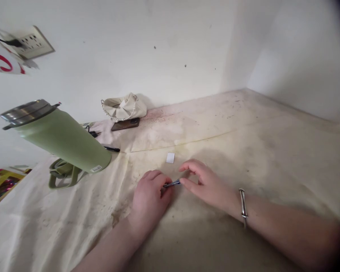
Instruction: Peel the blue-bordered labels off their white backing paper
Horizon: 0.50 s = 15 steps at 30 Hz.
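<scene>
My left hand (pixel 153 192) is closed around a small, slim metallic object (pixel 174 183) with a bluish tint. Part of it sticks out to the right between thumb and forefinger; the rest is hidden in the grip, so its kind is unclear. My right hand (pixel 198 177) faces it from the right, thumb and fingers apart. Its thumb tip is at the object's free end; whether it touches, I cannot tell. Just beyond both hands, a small white square piece (pixel 170 158) lies flat on the cloth-covered table (pixel 215 234).
A green tumbler (pixel 65 138) with a steel top rises at the left, its detached-looking green handled lid (pixel 64 173) beside it. Behind are a black pen (pixel 112 149), a phone (pixel 126 124) and a cream pouch (pixel 124 107) with a beaded strap. Walls border the table.
</scene>
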Tool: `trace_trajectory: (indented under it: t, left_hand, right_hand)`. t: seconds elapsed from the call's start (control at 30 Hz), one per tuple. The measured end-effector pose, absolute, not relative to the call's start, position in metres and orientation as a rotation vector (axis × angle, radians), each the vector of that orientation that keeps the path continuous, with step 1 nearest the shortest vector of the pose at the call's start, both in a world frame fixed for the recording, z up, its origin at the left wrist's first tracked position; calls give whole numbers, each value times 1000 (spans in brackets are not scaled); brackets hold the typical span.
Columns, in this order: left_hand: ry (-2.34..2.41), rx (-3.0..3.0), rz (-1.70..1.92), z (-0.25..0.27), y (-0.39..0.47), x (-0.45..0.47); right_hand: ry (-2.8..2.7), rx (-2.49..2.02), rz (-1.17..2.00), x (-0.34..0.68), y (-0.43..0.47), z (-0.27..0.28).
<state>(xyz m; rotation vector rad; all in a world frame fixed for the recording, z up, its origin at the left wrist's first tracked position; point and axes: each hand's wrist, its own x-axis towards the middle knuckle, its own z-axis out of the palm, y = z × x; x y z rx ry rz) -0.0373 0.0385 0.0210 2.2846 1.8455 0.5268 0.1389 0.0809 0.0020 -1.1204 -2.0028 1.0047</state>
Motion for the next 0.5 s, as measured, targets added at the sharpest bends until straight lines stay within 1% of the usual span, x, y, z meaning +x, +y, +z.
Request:
trace_trajectory:
  t: [0.17, 0.4, 0.5]
  left_hand:
    - [1853, 2285, 414, 21, 38, -36]
    - [1986, 2166, 363, 23, 34, -36]
    - [1937, 2123, 420, 24, 33, -34]
  right_hand:
    - [-2167, -964, 869, 140, 79, 0]
    - [-2297, -1077, 575, 140, 77, 0]
    - [-2396, -1059, 538, 140, 77, -3]
